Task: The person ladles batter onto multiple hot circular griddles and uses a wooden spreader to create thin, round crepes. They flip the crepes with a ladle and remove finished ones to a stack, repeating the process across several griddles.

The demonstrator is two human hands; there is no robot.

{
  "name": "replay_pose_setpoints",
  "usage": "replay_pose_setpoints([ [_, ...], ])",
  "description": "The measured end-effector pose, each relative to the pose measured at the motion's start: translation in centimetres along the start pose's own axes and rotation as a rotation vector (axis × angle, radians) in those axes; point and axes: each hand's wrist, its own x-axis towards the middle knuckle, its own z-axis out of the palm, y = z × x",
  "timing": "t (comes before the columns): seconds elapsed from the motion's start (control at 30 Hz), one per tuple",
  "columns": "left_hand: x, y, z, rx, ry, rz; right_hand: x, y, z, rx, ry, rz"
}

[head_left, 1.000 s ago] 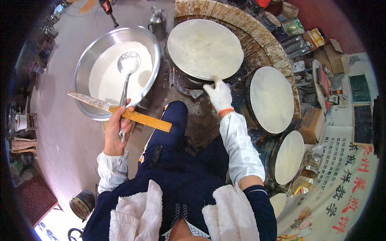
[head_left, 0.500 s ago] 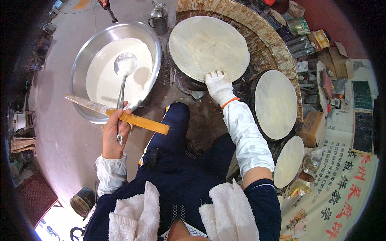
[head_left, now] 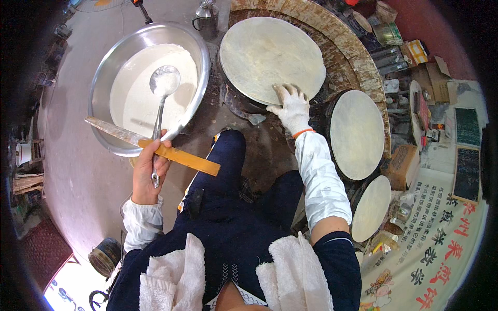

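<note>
My bare left hand [head_left: 150, 168] grips a long-handled steel ladle [head_left: 164, 81] together with a yellow wooden spreader blade [head_left: 192, 158] laid across it. Both reach over a large steel basin [head_left: 101, 98] of white batter [head_left: 135, 88], with the ladle's bowl above the batter. My right hand [head_left: 293, 110], in a white knitted glove with an orange band at the wrist, is at the front rim of the largest round griddle [head_left: 264, 54], its fingers apart and bent over the pale top. I cannot tell whether the fingertips touch it.
Two more round griddles [head_left: 357, 135] [head_left: 370, 207] run down my right beside a curved, stained ledge [head_left: 311, 18]. A metal pot [head_left: 206, 25] stands behind the basin. Cardboard boxes [head_left: 402, 166], cans and clutter line the far right. A dark bucket [head_left: 105, 256] sits at the lower left.
My gloved right hand has moved rightward along the griddle's front edge, and its fingers, more curled half a second ago, are now more spread. My left hand still holds the ladle and blade.
</note>
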Motion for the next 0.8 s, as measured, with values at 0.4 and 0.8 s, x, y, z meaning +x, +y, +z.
replay_pose_setpoints([
  [0.4, 0.2, 0.0, 0.4, -0.005, 0.003, -0.026, -0.1, -0.2, 2.0, -0.105, 0.281, -0.318],
  [0.8, 0.2, 0.0, 0.5, 0.012, 0.003, -0.008, 1.6, 1.4, -0.5, -0.248, 0.318, -0.280],
])
